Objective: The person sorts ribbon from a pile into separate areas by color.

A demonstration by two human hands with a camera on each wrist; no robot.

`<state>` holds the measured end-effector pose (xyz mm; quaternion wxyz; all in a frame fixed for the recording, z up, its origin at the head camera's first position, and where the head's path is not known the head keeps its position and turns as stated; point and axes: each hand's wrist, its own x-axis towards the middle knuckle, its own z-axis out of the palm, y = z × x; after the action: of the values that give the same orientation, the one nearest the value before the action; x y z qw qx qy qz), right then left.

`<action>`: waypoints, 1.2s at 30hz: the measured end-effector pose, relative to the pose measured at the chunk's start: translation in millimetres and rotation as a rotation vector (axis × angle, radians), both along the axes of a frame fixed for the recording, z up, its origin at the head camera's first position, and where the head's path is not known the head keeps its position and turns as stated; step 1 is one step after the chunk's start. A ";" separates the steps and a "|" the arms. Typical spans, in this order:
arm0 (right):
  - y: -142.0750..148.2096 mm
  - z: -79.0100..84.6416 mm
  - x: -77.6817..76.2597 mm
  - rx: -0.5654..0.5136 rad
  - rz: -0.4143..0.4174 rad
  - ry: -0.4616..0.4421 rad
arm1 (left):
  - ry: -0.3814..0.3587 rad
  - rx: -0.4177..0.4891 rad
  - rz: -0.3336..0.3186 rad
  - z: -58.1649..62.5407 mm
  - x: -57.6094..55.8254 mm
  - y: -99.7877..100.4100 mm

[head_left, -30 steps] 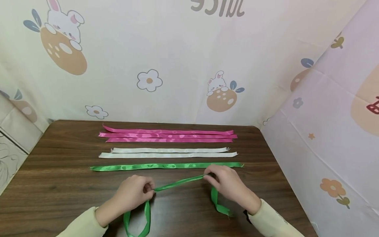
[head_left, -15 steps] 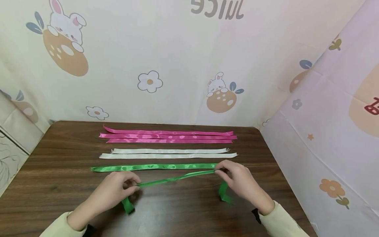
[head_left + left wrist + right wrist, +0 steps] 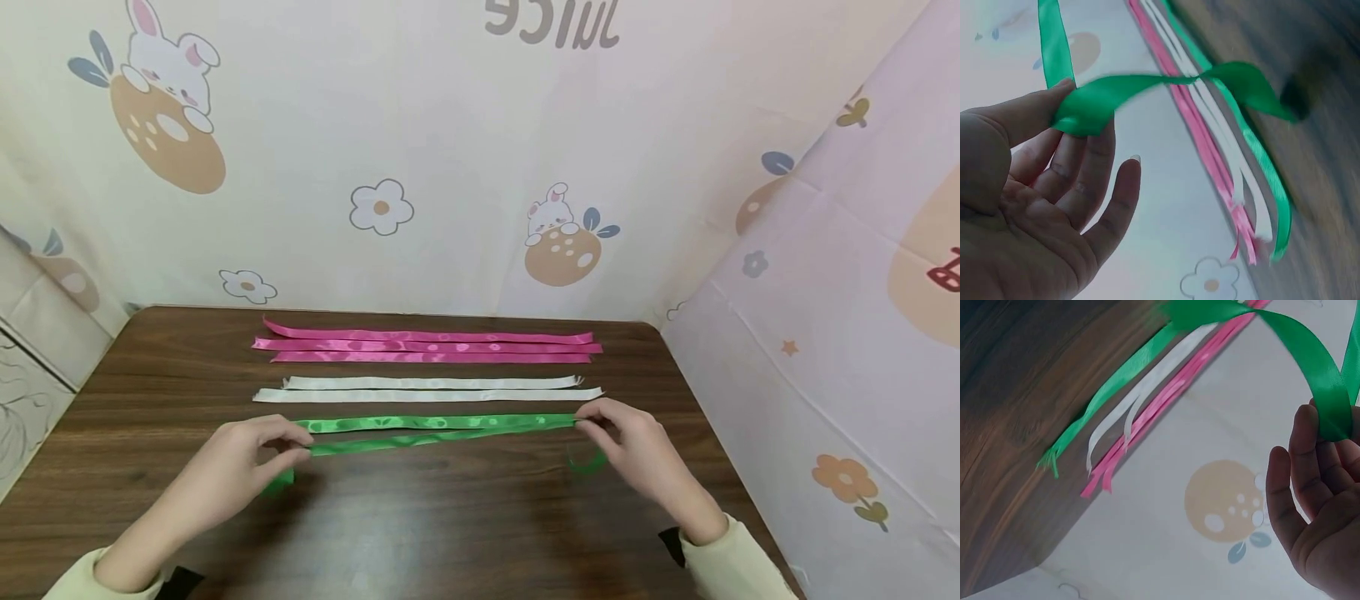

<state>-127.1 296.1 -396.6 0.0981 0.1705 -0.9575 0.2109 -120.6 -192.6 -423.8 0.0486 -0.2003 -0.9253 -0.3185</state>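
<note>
Between my two hands a green satin ribbon [image 3: 420,439] is stretched, slanting up slightly to the right. My left hand [image 3: 238,462] pinches it between thumb and fingers near the left; a loose tail [image 3: 1247,90] trails past the fingers in the left wrist view. At the other side my right hand [image 3: 637,446] pinches it, with its short end [image 3: 1304,350] hanging free. Just behind lies a second green ribbon [image 3: 442,422] flat on the table, its ends covered by my hands in the head view.
Two white ribbons [image 3: 427,395] and three pink ribbons [image 3: 427,346] lie in parallel rows farther back on the dark wooden table [image 3: 420,525]. A patterned cloth backdrop [image 3: 450,117] rises at the table's far edge, and another cloth stands at the right.
My hands have spread apart, left hand to the left and right hand to the right, drawing a longer stretch of green ribbon straight. It has come closer to the green ribbon lying behind.
</note>
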 end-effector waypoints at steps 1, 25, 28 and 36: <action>1.8 0.9 0.1 -0.002 0.000 0.006 | 0.019 0.002 0.006 0.4 -0.1 -2.7; 61.7 -8.2 -9.5 -0.032 -0.166 -0.065 | -0.039 0.002 0.202 -13.1 -8.9 -66.5; 72.0 -14.5 -13.9 -0.013 -0.200 -0.111 | -0.112 -0.021 0.212 -18.4 -11.1 -73.3; 94.6 -35.0 -21.9 -0.011 -0.276 -0.235 | -0.234 -0.073 0.192 -37.6 -19.9 -85.4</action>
<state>-149.0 390.7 -431.6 0.0143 0.0113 -0.9755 0.2193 -140.5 -278.0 -461.4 -0.0368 -0.0740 -0.9505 -0.2996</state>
